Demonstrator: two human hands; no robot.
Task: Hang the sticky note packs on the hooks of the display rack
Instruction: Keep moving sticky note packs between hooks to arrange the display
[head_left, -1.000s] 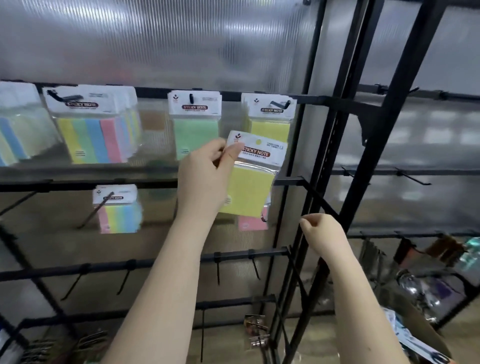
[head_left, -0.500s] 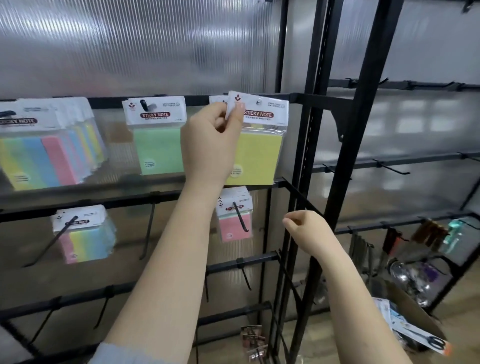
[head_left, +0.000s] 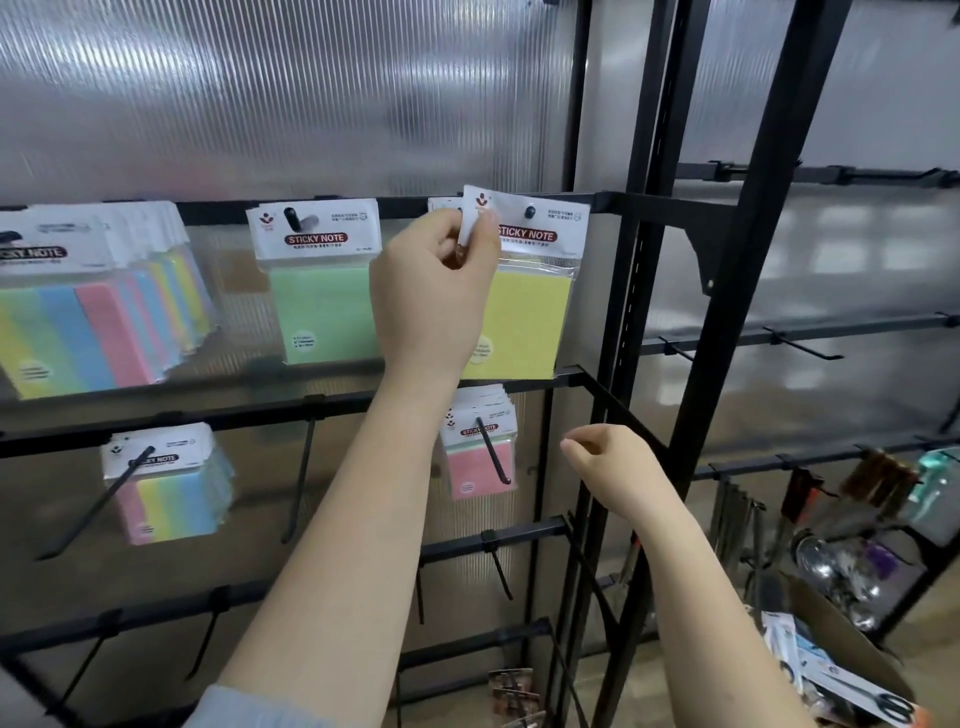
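Observation:
My left hand (head_left: 434, 291) pinches the white header card of a yellow sticky note pack (head_left: 524, 312) at its top left corner. The pack's hole sits over the tip of a hook (head_left: 530, 212) on the top bar of the black display rack (head_left: 613, 202). Another yellow pack hangs behind it, mostly hidden. To the left hang a green pack (head_left: 322, 291) and several striped packs (head_left: 93, 322). On the bar below hang a pink pack (head_left: 480, 457) and a striped pack (head_left: 166, 488). My right hand (head_left: 610, 462) hovers lower right, fingers loosely curled, holding nothing.
Bare black hooks (head_left: 301, 478) stick out from the lower bars. A second rack (head_left: 810, 338) stands to the right with hooks and hanging tools. A cardboard box (head_left: 852, 654) with packaged scissors sits at the lower right. A ribbed translucent wall is behind.
My left hand raised the yellow pack from in front of the middle bar up to the top bar's right hook. My right hand stayed low by the rack post.

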